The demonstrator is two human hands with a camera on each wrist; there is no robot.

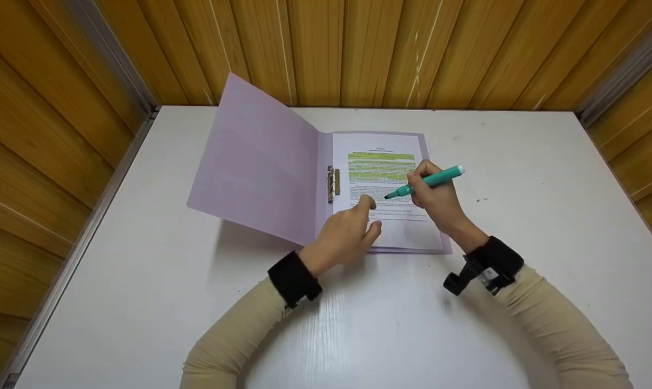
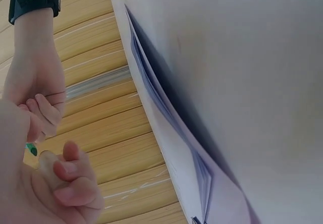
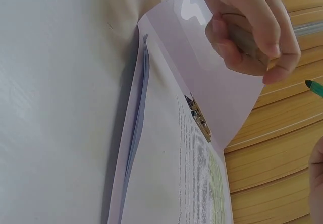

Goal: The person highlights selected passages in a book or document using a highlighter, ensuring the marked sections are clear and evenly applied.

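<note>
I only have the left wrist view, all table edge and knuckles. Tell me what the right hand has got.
Observer: The right hand holds a green highlighter, tip pointing at the printed page.
Operator: Give me the state of that page.
Observer: Its upper lines are already marked yellow-green; the lower lines are plain. It lies in an open lilac folder with a metal clip at the spine.
Operator: Now say where the left hand sits.
Observer: The left hand rests on the page's lower left part, fingers loosely curled, holding nothing.
</note>
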